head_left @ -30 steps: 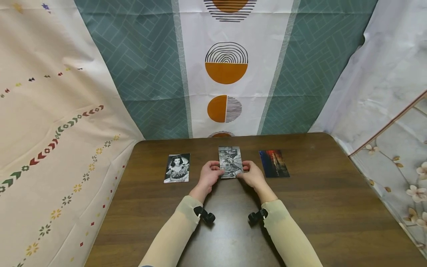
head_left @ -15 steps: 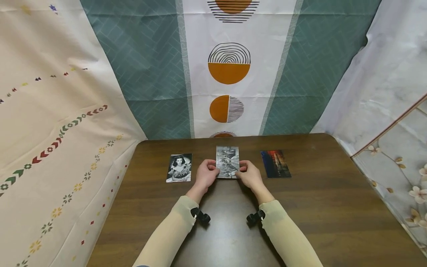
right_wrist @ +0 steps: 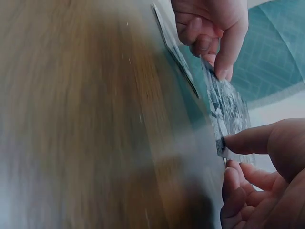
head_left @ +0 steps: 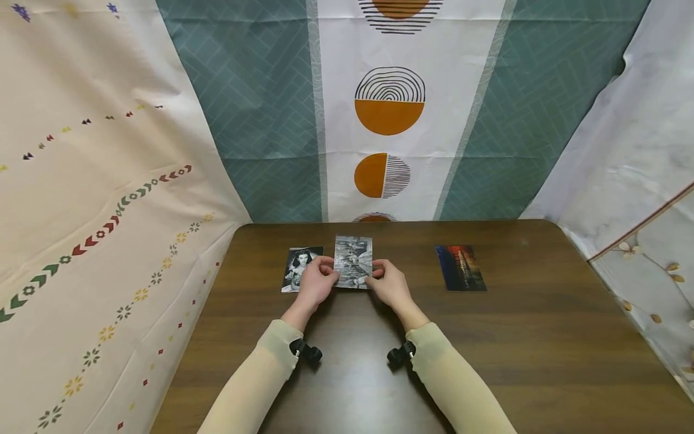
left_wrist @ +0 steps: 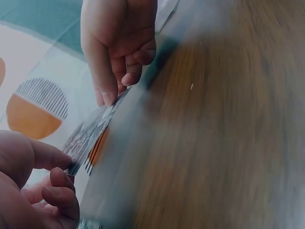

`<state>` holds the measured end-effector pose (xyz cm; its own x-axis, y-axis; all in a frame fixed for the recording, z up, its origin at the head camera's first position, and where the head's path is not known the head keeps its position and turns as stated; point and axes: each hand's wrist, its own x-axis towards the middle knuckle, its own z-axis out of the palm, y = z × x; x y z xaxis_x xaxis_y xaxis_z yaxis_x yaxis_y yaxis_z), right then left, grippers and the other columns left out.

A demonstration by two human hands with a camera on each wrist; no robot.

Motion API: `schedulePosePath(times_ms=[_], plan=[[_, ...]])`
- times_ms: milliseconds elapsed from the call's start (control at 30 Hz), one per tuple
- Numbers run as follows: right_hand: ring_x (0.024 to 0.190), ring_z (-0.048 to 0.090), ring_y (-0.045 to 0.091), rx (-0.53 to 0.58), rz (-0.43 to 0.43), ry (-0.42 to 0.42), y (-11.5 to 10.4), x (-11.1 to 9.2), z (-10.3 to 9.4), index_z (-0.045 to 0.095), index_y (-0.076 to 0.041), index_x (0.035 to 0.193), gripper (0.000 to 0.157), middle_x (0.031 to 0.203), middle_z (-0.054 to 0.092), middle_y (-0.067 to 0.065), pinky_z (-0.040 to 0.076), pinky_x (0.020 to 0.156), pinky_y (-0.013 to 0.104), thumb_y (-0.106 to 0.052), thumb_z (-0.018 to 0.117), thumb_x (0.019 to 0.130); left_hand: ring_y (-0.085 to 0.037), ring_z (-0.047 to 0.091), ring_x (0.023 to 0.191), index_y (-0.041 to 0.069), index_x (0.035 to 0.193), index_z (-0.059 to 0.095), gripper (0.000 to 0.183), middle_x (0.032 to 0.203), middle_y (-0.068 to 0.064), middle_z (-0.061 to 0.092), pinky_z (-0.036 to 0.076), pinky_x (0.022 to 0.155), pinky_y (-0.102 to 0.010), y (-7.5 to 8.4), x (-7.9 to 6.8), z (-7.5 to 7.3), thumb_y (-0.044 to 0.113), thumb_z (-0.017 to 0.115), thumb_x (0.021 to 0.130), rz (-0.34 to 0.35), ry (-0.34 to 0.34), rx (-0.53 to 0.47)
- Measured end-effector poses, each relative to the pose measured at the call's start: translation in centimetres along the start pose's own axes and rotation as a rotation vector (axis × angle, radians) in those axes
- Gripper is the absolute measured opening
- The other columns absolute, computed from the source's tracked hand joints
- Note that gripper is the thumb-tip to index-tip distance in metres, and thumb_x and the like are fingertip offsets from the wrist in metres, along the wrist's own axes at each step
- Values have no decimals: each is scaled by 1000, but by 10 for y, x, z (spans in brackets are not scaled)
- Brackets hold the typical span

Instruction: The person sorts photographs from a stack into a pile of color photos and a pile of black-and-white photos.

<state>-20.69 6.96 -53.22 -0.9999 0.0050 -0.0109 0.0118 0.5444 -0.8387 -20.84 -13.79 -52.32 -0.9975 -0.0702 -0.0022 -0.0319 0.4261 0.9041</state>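
Both hands hold a black-and-white photo card (head_left: 353, 261) that shows a crowded scene. My left hand (head_left: 315, 281) pinches its left lower side, and my right hand (head_left: 391, 284) pinches the right lower side, thumbs in front. In the wrist views the card (right_wrist: 228, 112) is tilted and raised off the table. Another photo card (head_left: 296, 269), a black-and-white portrait of a woman, lies to the left, partly covered by my left hand. Over to the right lies a dark blue and red photo card (head_left: 461, 268), apart from both hands.
The brown wooden table (head_left: 520, 361) ends at a back edge just behind the cards. A green and white patterned cloth (head_left: 265, 120) hangs behind it. A cream cloth (head_left: 108, 241) hangs on the left, and a pale floral one (head_left: 612, 157) on the right.
Both hands have moved left with the held photo card, closer to the portrait card, which my left hand now overlaps in view. The camera view has shifted slightly too.
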Motion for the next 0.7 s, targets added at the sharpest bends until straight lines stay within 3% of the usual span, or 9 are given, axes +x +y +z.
schedulePosePath(times_ms=[267,700], plan=[[100,68,29,-3,-40,-25,-16,6,21,67,-8,136,44,105,73,6,53,90,47,-20,80,95,-20,57,76,3,135,68,39,100,-9,67,46,66,-33,-11,0,-29,13,73,97,-19,16,22],[95,67,23,8,-98,-112,-48,12,67,64,-5,140,47,108,70,6,55,87,43,-21,77,98,-27,57,91,3,141,67,44,110,-14,66,44,73,-34,-36,-1,-76,14,70,98,-74,91,16]])
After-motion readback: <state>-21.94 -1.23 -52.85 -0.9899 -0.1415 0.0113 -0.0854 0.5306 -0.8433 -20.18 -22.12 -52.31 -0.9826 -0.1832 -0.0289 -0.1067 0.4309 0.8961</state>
